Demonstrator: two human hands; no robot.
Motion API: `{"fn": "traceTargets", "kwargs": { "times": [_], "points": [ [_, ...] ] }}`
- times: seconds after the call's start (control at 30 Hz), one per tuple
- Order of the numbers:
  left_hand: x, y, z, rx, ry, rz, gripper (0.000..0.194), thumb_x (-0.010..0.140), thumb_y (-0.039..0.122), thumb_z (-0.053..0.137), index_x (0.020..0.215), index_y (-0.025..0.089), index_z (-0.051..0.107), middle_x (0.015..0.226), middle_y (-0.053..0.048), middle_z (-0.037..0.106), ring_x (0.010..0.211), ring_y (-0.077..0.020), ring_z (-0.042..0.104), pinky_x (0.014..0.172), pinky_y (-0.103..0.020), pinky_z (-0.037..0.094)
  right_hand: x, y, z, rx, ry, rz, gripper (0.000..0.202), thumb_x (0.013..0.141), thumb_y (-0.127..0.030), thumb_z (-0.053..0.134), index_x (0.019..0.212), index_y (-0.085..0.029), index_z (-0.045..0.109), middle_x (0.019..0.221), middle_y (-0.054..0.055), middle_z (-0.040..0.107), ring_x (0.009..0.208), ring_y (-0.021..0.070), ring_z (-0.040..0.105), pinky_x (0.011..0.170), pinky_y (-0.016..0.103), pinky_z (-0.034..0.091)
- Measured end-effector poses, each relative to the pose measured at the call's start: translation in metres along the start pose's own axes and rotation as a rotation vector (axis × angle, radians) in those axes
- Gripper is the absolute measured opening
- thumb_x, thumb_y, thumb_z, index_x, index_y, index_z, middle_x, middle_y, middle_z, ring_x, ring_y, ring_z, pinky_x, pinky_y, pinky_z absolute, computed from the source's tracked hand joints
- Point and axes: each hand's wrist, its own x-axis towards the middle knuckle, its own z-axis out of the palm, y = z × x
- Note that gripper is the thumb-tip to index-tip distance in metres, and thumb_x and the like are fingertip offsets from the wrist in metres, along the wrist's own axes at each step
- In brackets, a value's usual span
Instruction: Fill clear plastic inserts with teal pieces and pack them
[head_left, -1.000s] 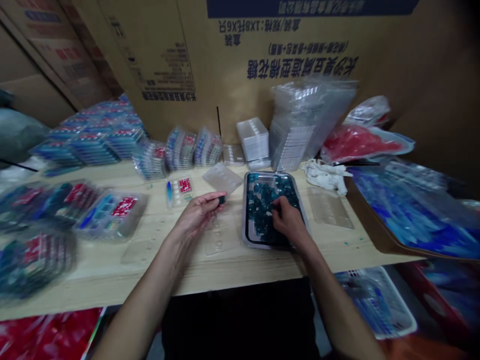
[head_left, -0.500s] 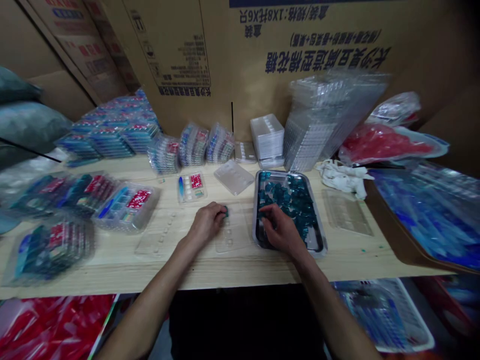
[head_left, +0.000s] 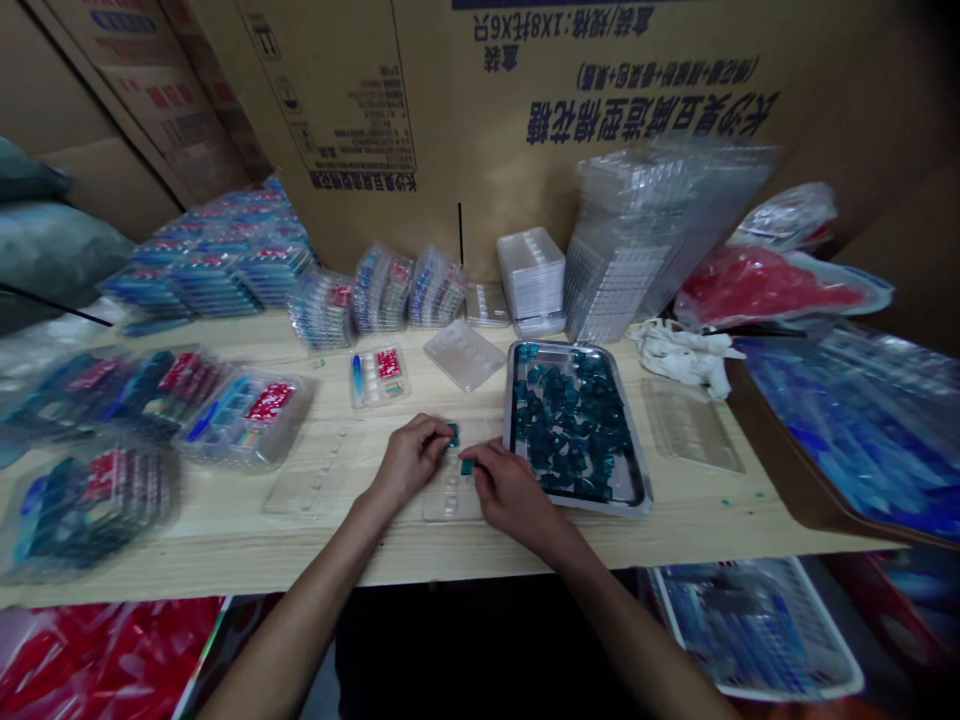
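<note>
My left hand point(head_left: 411, 458) pinches a small teal piece point(head_left: 453, 434) over a clear plastic blister tray point(head_left: 444, 508) that lies flat on the table. From the right, my right hand point(head_left: 511, 488) reaches over the same tray, its thumb and fingers closed on another teal piece point(head_left: 467, 466). The two hands are close but apart. Just to the right stands a shiny metal tray point(head_left: 643, 492) holding many loose teal pieces point(head_left: 570, 415). What exactly these pieces are is too small to tell. Both hands hide parts of the clear tray.
A filled sample pack point(head_left: 378, 377) with a blue tool and red piece lies behind my left hand. Filled packs point(head_left: 244, 415) stand stacked at left. Tall stacks of clear trays point(head_left: 611, 250) and white gloves point(head_left: 686, 355) sit at back right. A box of blue items point(head_left: 847, 430) is far right.
My right hand has moved left from the metal tray to the clear tray, carrying a teal piece. My left hand stays nearly in place with its piece.
</note>
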Motion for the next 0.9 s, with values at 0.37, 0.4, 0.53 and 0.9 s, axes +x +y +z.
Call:
{"fn": "traceTargets", "kwargs": {
  "times": [0.37, 0.4, 0.53, 0.9],
  "points": [
    [-0.007, -0.013, 0.002, 0.034, -0.048, 0.141, 0.015, 0.090, 0.021, 0.061, 0.098, 0.020, 0.073, 0.094, -0.007, 0.072, 0.088, -0.0176, 0.067, 0.081, -0.029, 0.052, 0.005, 0.010, 0.022, 0.123, 0.050, 0.100, 0.025, 0.084, -0.008, 0.044, 0.104, -0.020, 0.052, 0.093, 0.006, 0.065, 0.086, 0.0196, 0.064, 0.080, 0.033, 0.050],
    [-0.008, -0.015, 0.004, 0.067, -0.034, 0.159, 0.017, 0.090, 0.021, 0.060, 0.099, 0.020, 0.073, 0.094, -0.007, 0.073, 0.089, -0.0180, 0.068, 0.081, -0.030, 0.052, 0.005, 0.012, 0.022, 0.147, 0.049, 0.100, 0.023, 0.084, -0.009, 0.044, 0.102, -0.021, 0.052, 0.090, 0.005, 0.065, 0.084, 0.0191, 0.064, 0.078, 0.032, 0.050],
    [-0.012, -0.015, 0.008, 0.162, 0.000, 0.218, 0.023, 0.089, 0.017, 0.056, 0.101, 0.020, 0.075, 0.098, -0.010, 0.073, 0.093, -0.0210, 0.067, 0.083, -0.033, 0.054, 0.004, 0.015, 0.022, 0.253, 0.078, 0.120, 0.017, 0.086, -0.015, 0.045, 0.100, -0.022, 0.052, 0.085, 0.002, 0.064, 0.077, 0.0173, 0.063, 0.070, 0.029, 0.049],
    [-0.015, 0.051, 0.024, -0.870, 0.119, -0.482, 0.033, 0.070, 0.030, 0.081, 0.098, 0.015, 0.074, 0.081, -0.003, 0.073, 0.066, -0.0104, 0.064, 0.065, -0.020, 0.050, 0.005, -0.003, 0.009, 0.029, 0.258, -0.041, 0.031, 0.084, -0.010, 0.044, 0.114, -0.017, 0.051, 0.102, 0.010, 0.060, 0.094, 0.0209, 0.060, 0.083, 0.034, 0.050]
  ]
}}
